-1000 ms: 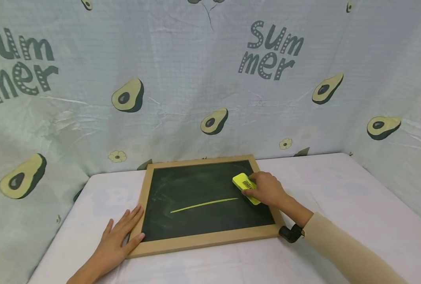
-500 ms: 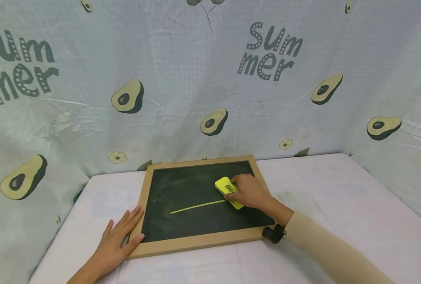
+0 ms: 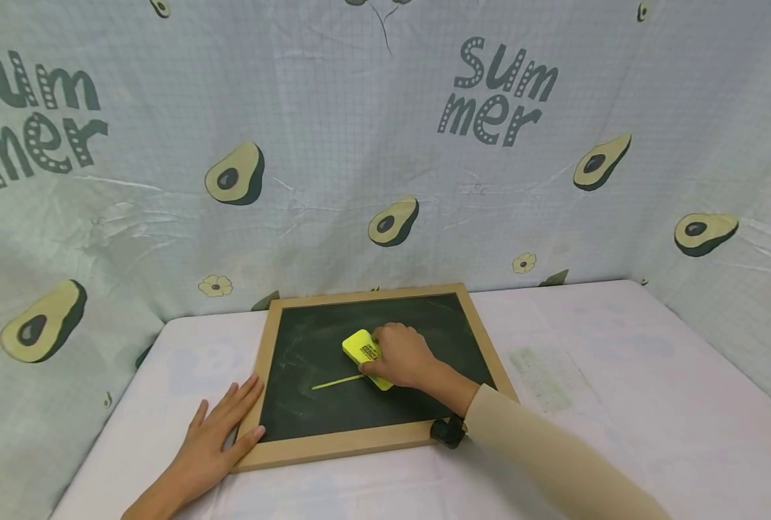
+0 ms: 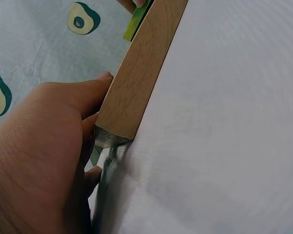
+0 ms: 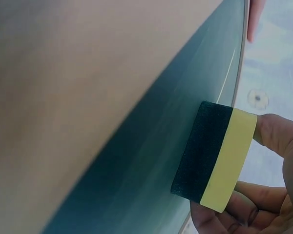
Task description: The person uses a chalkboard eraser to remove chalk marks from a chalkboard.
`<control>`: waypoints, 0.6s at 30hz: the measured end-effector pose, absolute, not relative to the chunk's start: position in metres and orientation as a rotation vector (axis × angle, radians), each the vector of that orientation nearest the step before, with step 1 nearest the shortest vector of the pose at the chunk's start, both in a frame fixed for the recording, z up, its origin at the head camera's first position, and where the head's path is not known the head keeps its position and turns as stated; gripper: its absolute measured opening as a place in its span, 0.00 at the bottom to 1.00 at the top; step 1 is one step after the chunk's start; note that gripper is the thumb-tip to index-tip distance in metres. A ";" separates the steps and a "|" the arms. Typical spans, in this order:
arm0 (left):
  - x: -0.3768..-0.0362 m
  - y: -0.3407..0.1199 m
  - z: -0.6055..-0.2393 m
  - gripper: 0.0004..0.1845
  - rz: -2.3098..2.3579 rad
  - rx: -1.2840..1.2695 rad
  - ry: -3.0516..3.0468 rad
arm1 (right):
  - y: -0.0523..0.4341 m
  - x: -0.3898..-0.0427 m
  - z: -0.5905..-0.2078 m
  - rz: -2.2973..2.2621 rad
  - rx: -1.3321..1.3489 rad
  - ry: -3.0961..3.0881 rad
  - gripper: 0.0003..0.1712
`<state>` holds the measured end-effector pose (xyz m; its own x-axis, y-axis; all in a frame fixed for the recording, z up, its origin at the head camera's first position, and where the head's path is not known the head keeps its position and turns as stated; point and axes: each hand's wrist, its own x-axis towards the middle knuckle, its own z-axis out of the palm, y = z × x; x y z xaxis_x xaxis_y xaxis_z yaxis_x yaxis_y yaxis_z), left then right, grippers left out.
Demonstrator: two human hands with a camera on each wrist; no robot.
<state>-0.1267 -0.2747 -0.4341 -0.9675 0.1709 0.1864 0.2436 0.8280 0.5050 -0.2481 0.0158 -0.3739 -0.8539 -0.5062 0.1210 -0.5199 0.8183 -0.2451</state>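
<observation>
Moved leftward along the chalk line (image 3: 337, 382), right hand (image 3: 401, 356) grips yellow eraser (image 3: 365, 349), dark felt on board (image 3: 333, 412). Left hand (image 3: 219, 433) lies flat, fingers straight against frame.

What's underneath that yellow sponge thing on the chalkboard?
The yellow eraser has a dark felt underside, pressed on the chalkboard. A yellow chalk line runs out from its left end. The right hand covers its other end, so anything beneath there is hidden.
</observation>
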 end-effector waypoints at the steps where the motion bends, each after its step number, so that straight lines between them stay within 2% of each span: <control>1: -0.127 -0.275 -0.434 0.37 -0.820 -0.327 -2.876 | 0.011 -0.247 -0.374 0.405 0.841 -2.951 0.33; 13: -0.129 -0.273 -0.436 0.36 -0.818 -0.359 -2.856 | -0.045 -0.231 -0.374 0.345 0.939 -2.933 0.27; 18: -0.128 -0.274 -0.437 0.36 -0.827 -0.369 -2.846 | -0.059 -0.225 -0.374 0.310 0.910 -2.953 0.29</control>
<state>-0.1281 -0.2744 -0.4366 -0.9577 0.1916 0.2147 0.2768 0.8172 0.5055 -0.2255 -0.0594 -0.3741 -0.8278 -0.5533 0.0926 -0.5605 0.8085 -0.1795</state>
